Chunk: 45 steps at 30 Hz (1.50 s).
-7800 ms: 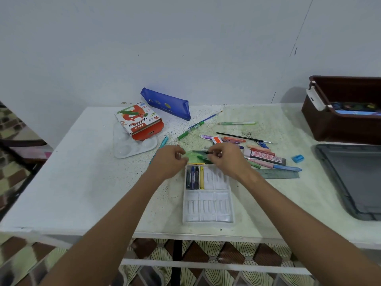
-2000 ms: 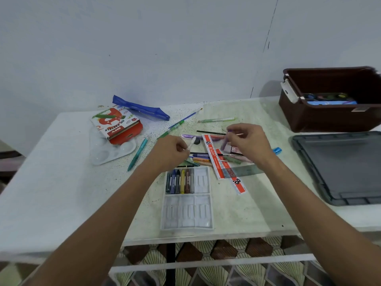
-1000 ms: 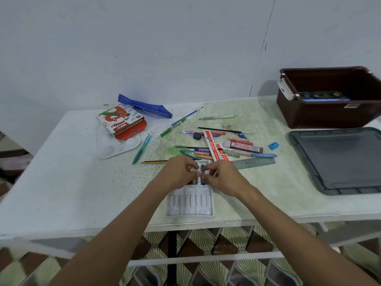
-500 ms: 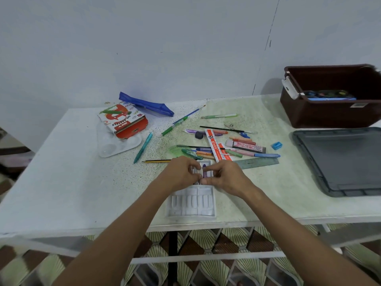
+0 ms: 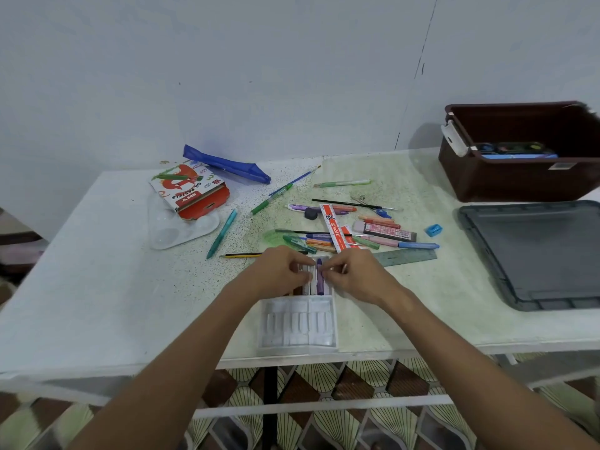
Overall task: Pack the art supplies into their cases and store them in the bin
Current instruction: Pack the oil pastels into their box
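While both hands meet over the far row of the white pastel tray [image 5: 298,323], the left hand [image 5: 280,273] seems to pinch a white stick and the right hand [image 5: 351,275] curls round the purple pastel [image 5: 319,276], seating it. Next: gather loose pastels from the clutter [image 5: 344,233] beyond. The brown bin [image 5: 519,181] sits far right.
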Available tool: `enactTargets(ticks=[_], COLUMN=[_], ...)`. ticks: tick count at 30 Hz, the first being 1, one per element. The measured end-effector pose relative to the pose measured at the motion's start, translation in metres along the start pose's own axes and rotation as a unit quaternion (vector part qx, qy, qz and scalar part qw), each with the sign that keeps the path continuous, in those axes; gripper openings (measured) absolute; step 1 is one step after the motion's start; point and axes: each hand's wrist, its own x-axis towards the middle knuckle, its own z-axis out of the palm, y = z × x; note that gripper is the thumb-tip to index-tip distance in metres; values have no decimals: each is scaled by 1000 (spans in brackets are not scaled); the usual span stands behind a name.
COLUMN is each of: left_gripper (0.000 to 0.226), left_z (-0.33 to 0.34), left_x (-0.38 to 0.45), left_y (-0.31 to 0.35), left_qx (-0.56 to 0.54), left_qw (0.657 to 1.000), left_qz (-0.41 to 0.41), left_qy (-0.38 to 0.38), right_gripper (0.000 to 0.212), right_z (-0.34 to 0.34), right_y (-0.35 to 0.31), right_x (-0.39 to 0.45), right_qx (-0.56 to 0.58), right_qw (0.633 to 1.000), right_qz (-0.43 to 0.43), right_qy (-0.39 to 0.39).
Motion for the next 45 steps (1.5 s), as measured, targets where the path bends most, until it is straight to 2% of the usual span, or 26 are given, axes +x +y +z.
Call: enactTargets(ticks=[4, 6, 10, 12, 18, 22, 28, 35, 41, 45], left_gripper=[31, 34, 44, 42, 21, 16, 10, 26, 21, 25], left_z=[-13, -18, -24, -24, -22, -25, -31, -39, -40, -32], left_x=[14, 24, 38, 42, 43, 40, 24, -11, -54, -75], left_y=[-5, -9, -19, -21, -20, -21, -20, -14, -16, -20], left_qx=[23, 49, 89, 100, 84, 16, -131, -335, -381, -342], left_qw=[996, 993, 994, 994, 994, 997, 984, 922, 897, 920], left_qz=[-14, -22, -52, -48, -42, -47, -48, -88, -113, -138], left_qy=[84, 104, 46, 19, 54, 63, 112, 175, 192, 133], right_gripper=[19, 23, 29, 30, 27, 24, 12, 10, 15, 15], right_z=[-12, -17, -18, -16, -16, -18, -19, -24, -31, -25], right_y=[-1, -2, 2, 4, 1, -2, -2, -5, -15, -15], right_x=[19, 29, 47, 51, 54, 54, 54, 38, 2, -13], right_qx=[2, -26, -107, -142, -200, -205, -100, 75, 228, 251], right_qw=[996, 995, 992, 989, 980, 979, 995, 994, 970, 966], right_qz=[0, 7, 11, 14, -9, -15, -12, -19, 9, 42], right_qy=[86, 96, 58, 36, 9, -8, 0, 79, 86, 49])
